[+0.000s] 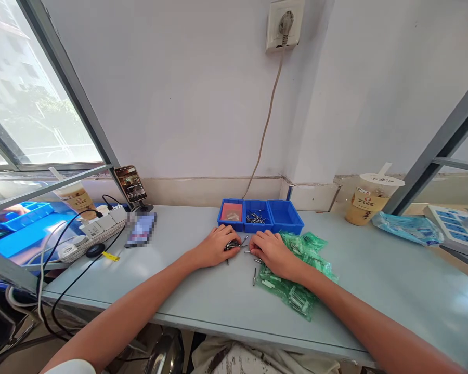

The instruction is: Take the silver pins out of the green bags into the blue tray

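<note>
My left hand point(217, 246) rests on the grey table with its fingers curled round a small bunch of metal pins point(232, 245). Facing it is my right hand point(275, 253), fingers bent down; what its fingertips hold, if anything, is hidden. A few loose pins lie between the hands, and another pin point(254, 277) lies on the table below my right fingers. Green plastic bags point(296, 296) holding several slim pieces spread under and beside my right hand. Behind both hands stands a blue three-compartment tray point(286, 228), with a reddish piece at left and pins in the middle compartment.
Drink cups stand at right point(368, 200) and behind the left frame. A phone on a stand point(131, 184), another phone-like object point(141, 229) and a power strip point(101, 228) with cables occupy the left. A blue-white packet point(407, 228) lies right. Another person's hand shows far left.
</note>
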Demonstrator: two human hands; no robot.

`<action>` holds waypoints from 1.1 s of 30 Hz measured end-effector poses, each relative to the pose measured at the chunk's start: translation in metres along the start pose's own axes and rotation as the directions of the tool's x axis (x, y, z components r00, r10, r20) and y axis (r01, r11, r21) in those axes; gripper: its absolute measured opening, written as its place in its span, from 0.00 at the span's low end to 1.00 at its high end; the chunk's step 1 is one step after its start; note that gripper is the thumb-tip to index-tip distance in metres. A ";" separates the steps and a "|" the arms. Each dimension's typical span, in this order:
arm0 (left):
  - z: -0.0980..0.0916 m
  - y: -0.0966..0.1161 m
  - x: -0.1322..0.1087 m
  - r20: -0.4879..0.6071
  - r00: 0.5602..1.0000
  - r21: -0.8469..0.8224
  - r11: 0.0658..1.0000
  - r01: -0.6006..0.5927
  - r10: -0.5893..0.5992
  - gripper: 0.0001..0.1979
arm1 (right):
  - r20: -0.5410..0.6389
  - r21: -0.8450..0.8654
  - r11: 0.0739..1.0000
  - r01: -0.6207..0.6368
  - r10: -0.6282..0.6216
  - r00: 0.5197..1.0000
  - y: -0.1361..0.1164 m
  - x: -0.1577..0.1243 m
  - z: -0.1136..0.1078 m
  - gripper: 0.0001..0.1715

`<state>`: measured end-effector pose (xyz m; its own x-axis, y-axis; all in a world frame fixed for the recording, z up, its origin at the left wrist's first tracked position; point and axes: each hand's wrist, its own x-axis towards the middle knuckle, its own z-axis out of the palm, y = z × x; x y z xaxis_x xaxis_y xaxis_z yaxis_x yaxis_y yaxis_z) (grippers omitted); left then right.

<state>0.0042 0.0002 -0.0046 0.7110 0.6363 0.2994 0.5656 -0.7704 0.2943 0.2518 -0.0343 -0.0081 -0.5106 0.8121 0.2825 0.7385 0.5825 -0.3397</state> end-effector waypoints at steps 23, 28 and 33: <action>0.000 0.002 0.004 -0.002 0.998 -0.017 0.998 -0.060 0.060 0.16 | -0.258 0.514 0.851 -0.108 0.274 0.927 0.019 0.009 -0.003 0.09; 0.001 0.002 0.004 0.026 0.997 0.004 0.998 -0.068 0.068 0.15 | -0.253 0.505 0.856 -0.112 0.271 0.929 0.023 0.009 -0.002 0.10; 0.002 0.002 0.004 -0.004 0.997 -0.021 0.997 -0.078 0.078 0.11 | -0.258 0.500 0.857 -0.123 0.283 0.924 0.023 0.009 -0.003 0.11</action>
<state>0.0094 0.0010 -0.0046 0.7512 0.5746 0.3248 0.4997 -0.8166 0.2887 0.2658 -0.0134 -0.0103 -0.1494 0.9060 0.3960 0.4762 0.4169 -0.7742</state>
